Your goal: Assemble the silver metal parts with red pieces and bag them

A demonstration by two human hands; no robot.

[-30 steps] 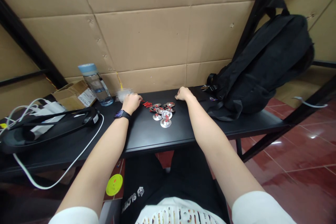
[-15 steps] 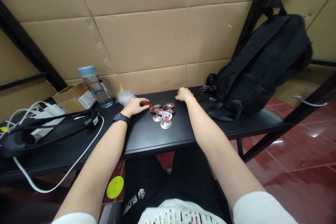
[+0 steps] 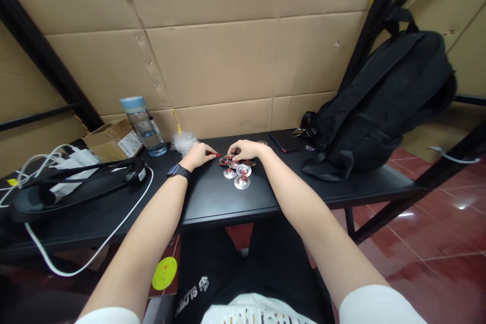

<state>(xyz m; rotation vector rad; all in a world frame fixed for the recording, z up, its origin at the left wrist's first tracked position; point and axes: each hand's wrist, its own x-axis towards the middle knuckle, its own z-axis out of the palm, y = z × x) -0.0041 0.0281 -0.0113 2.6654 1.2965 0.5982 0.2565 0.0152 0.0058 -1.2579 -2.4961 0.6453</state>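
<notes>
A pile of small silver finger cymbals (image 3: pixel 243 169) with red straps lies on the black tabletop (image 3: pixel 224 202). To the pile's left, my left hand (image 3: pixel 201 154) pinches a bit of red strap between thumb and fingertips; the cymbal's disc is hardly visible. Over the back of the pile, my right hand (image 3: pixel 246 150) curls its fingers down onto a cymbal, and the palm side is hidden. Behind my right wrist a single cymbal (image 3: pixel 261 142) lies apart, partly covered.
At left stand a water bottle (image 3: pixel 144 126), an open cardboard box (image 3: pixel 112 142), a clear plastic bag (image 3: pixel 183 140), and a black headset-like device (image 3: pixel 76 187) with white cables. At right are a dark flat notebook-like item (image 3: pixel 284 140), keys (image 3: pixel 299 132) and a black backpack (image 3: pixel 383 101). Cardboard walls the back.
My right hand has moved left from the spot behind the pile onto the cymbals, leaving one cymbal lying there. My left hand stays at the pile's left. The view has shifted slightly.
</notes>
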